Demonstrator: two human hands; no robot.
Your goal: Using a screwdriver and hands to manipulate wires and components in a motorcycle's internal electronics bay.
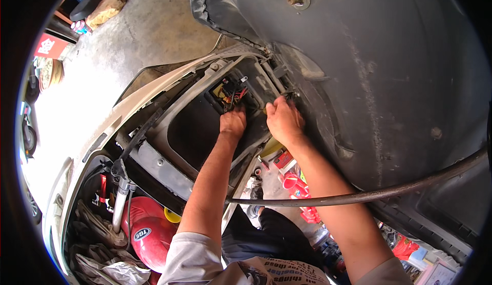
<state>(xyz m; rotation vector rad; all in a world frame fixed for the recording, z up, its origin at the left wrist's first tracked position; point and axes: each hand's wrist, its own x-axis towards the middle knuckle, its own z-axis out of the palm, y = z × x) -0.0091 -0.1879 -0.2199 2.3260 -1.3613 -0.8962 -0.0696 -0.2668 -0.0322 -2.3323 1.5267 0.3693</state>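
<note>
A vehicle body with its storage bin (192, 131) stands uncovered under a raised black seat (410, 75). At the bin's far end is a small recess with a bundle of red, yellow and black wires (237, 94). My left hand (233, 122) reaches to the near edge of this recess, its fingers curled down beside a black cable. What those fingertips grip is hidden. To its right, my right hand (285, 120) is closed at the bin's right rim, near the seat's hinge. Whatever lies between its fingers cannot be made out.
A dark curved rod (359, 197) crosses above my forearms toward the seat. A red helmet (149, 234) and crumpled cloth (110, 262) lie at lower left, beside a silver metal tube (120, 205). Red items (296, 185) stand on the floor below.
</note>
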